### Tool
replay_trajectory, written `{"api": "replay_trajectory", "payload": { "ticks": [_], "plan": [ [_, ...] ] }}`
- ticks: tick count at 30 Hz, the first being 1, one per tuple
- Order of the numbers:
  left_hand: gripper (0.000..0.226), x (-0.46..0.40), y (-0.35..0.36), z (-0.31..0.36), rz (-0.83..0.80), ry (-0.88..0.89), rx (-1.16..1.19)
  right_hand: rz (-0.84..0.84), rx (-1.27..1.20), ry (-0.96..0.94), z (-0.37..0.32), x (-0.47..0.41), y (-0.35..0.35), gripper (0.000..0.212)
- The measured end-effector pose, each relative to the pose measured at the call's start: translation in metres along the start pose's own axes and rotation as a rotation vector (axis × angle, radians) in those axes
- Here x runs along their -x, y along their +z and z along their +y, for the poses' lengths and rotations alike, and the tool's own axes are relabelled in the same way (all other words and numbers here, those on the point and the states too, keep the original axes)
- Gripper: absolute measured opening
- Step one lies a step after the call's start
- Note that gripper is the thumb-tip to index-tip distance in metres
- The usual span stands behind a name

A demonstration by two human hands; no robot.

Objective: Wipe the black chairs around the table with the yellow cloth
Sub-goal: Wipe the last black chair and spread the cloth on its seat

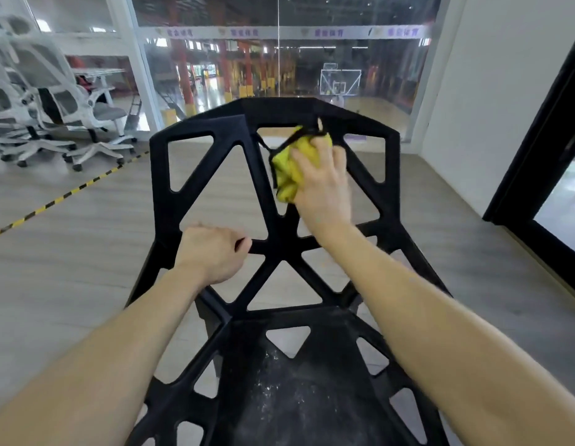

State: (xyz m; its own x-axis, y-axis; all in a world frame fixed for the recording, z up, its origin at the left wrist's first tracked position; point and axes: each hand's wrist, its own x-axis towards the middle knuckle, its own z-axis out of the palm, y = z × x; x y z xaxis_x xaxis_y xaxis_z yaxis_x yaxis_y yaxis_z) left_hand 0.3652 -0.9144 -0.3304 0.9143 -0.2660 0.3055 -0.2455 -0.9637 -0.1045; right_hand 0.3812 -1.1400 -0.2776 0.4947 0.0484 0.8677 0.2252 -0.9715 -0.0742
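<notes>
Black chair (279, 239) fills centre frame, open-lattice backrest at 12 o'clock, seat at 6 o'clock. Looks tipped or raised toward camera, probably to bring back struts within reach; cannot tell for sure. Grey-white dust specks on seat (289, 391), so seat likely not yet wiped. No table in view.

White office chairs (54, 101) clustered at 10 o'clock, well apart, behind yellow-black floor tape (64, 196). Glass wall (279, 59) at 12 o'clock.

Right hand (324, 185) at 1 o'clock, clenched on bunched yellow cloth (287, 169), pressing it against upper backrest strut. Bunching likely gives firmer pad for narrow bars.

Left hand (212, 252) at 9 o'clock of centre, fingers curled round horizontal strut, likely bracing chair against wiping push.

No containers visible; nothing held in anything.

Step in hand: wiping backrest, early on this chair.
</notes>
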Motion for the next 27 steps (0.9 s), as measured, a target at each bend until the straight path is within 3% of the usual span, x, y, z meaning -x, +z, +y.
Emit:
{"api": "replay_trajectory", "payload": {
  "ticks": [3,5,8,10,13,17,19,23,27],
  "plan": [
    [0.039,0.001,0.002,0.001,0.044,0.014,-0.032,-0.256,-0.067,-0.168,-0.017,0.129,0.019,0.056],
    [0.039,0.002,0.002,0.002,0.049,0.005,-0.03,-0.358,-0.107,-0.276,-0.009,0.148,0.011,0.053],
    [0.041,0.004,-0.006,0.007,0.022,0.0,-0.064,-0.137,-0.042,-0.227,0.01,0.055,-0.012,0.046],
    [0.043,-0.005,-0.015,0.011,-0.108,-0.016,-0.032,0.052,0.092,-0.139,0.02,-0.031,-0.032,0.047],
    [0.046,-0.015,-0.021,0.016,-0.243,0.001,-0.023,-0.038,0.21,-0.143,0.048,-0.042,-0.041,0.046],
    [0.045,-0.012,-0.013,0.012,-0.133,0.066,0.003,-0.138,0.278,-0.123,0.111,0.093,-0.065,0.033],
    [0.047,-0.01,-0.013,0.01,-0.134,0.075,0.014,-0.198,0.279,-0.126,0.107,0.075,-0.062,0.034],
    [0.054,-0.013,-0.013,0.01,-0.181,0.056,0.031,-0.043,0.274,-0.198,0.046,-0.039,-0.035,0.038],
    [0.053,-0.01,-0.01,0.005,-0.103,0.084,0.022,-0.149,0.28,-0.096,0.089,0.051,-0.044,0.05]
  ]
}}
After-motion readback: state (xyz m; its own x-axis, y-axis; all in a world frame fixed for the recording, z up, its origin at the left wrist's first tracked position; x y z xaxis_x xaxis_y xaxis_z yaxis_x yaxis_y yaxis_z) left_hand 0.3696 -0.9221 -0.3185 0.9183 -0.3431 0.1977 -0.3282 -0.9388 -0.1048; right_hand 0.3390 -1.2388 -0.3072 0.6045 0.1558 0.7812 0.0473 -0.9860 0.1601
